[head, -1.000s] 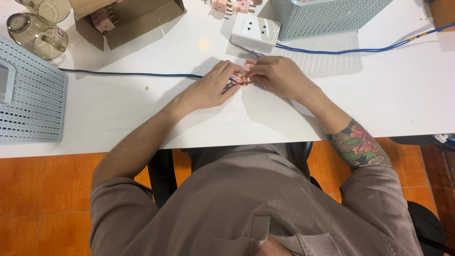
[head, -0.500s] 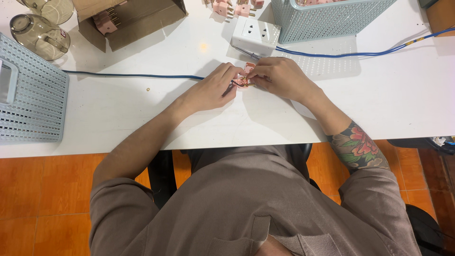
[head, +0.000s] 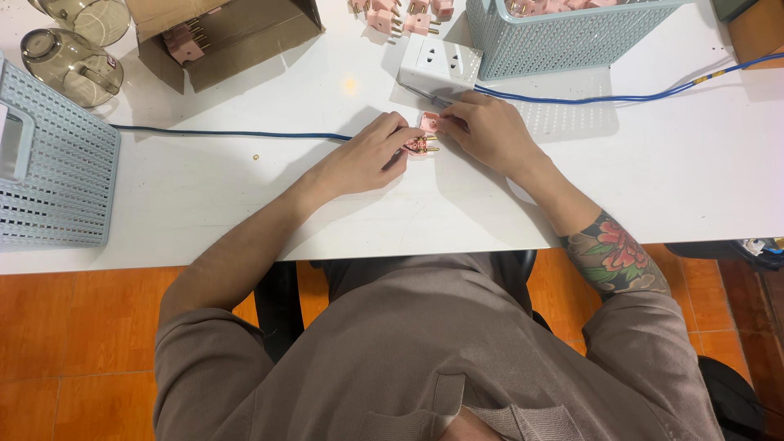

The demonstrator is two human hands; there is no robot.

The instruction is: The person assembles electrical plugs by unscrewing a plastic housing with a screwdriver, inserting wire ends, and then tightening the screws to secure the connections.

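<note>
On the white table (head: 245, 204) my left hand (head: 363, 155) pins a small pink plug part with brass prongs (head: 418, 146) under its fingertips. Close beside it, my right hand (head: 490, 131) pinches a second small pink piece (head: 429, 122) between thumb and forefinger. The two hands almost touch. A blue cable (head: 229, 133) runs in from the left and disappears under my left hand. Just beyond my right hand sits a white socket block (head: 439, 65).
A pale blue mesh basket (head: 563, 37) holding pink parts stands at the back right, another basket (head: 53, 180) at the left edge. A cardboard box (head: 224, 37) with pink plugs, loose pink plugs (head: 400, 15) and two glass cups (head: 73, 57) line the back. A second blue cable (head: 637, 98) runs right.
The hands have separated slightly: my right hand lifted one pink piece away from the part under my left hand. The view shifted a little; nothing else moved.
</note>
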